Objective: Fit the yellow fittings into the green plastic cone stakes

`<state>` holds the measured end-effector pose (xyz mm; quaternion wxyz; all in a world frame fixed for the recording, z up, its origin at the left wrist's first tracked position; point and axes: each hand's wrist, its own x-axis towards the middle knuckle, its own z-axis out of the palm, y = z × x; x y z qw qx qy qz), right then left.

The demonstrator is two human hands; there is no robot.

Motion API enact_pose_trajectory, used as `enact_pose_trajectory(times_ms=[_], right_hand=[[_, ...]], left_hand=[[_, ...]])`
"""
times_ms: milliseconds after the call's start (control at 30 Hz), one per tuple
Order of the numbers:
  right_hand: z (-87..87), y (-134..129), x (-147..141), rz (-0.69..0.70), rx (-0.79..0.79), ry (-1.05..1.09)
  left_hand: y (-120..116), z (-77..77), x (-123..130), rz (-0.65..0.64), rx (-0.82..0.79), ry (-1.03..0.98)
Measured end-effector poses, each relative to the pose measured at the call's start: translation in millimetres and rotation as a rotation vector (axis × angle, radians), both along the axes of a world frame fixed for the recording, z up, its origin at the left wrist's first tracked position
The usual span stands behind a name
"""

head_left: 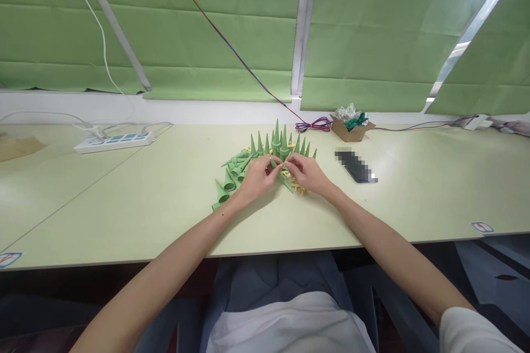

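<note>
My left hand (261,175) is closed on a green plastic spike (285,181), which slants down to the right below the fingers. Close beside it, my right hand (307,172) is pinched, its fingertips meeting the left ones; what sits between them is too small to make out. Behind both hands several green spikes (276,135) stand upright with their points up. More hollow green spikes (222,192) lie on their sides to the left. Small yellow plastic pieces (301,188) are scattered under and around my right hand.
On the pale table (174,215) a dark phone (355,166) lies to the right. Behind it stands a small cardboard box (351,132) with crumpled plastic and green stuff. A coiled red-blue cable (313,124) and a white power strip (116,142) lie along the back.
</note>
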<state>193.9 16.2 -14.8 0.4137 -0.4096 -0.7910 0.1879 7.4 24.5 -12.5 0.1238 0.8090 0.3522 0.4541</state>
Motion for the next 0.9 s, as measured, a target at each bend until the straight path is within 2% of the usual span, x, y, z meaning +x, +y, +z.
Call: enact_pose_trajectory(times_ms=[567, 900], right_hand=[[-0.2, 0.8, -0.7, -0.021, 0.016, -0.019], [0.7, -0.4, -0.5, -0.01, 0.012, -0.005]], left_hand=[[-0.7, 0.3, -1.0, -0.015, 0.013, 0.005], [0.8, -3.0, -3.3, -0.034, 0.096, 0.055]])
